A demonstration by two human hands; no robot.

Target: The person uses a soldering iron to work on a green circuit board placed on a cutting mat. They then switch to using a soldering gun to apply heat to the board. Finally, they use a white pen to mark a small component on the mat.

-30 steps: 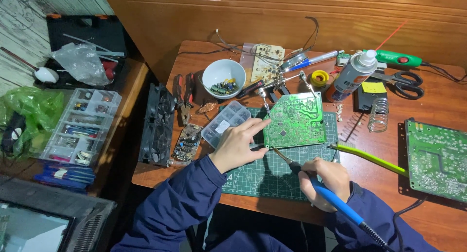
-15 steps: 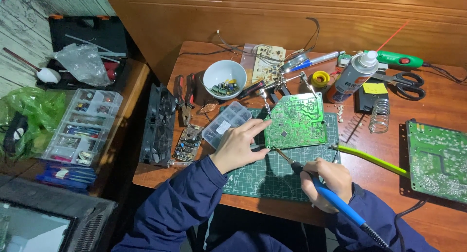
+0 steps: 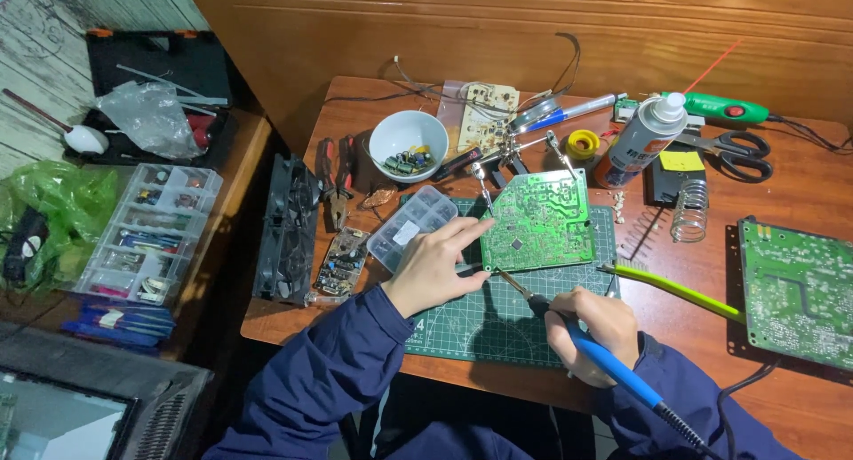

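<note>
Surface (image 3: pixel 800 194): wooden, crowded with tools, against wood panelling.
Cutting mat (image 3: pixel 498 322): green, gridded, under the work.
Circuit board (image 3: pixel 538 220): green, light, stiff, fragile; propped tilted in clip arms above the mat; best held by its edges.
Left hand (image 3: pixel 435 265): open, fingers steadying the board's left edge.
Right hand (image 3: pixel 591 327): closed around the blue soldering iron (image 3: pixel 613 362), tip at the board's lower edge.

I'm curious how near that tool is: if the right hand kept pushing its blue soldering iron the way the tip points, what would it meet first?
Most likely the lower left edge of the green circuit board. The right hand aims the soldering iron up and left at it, close to the left hand's fingers.
</note>
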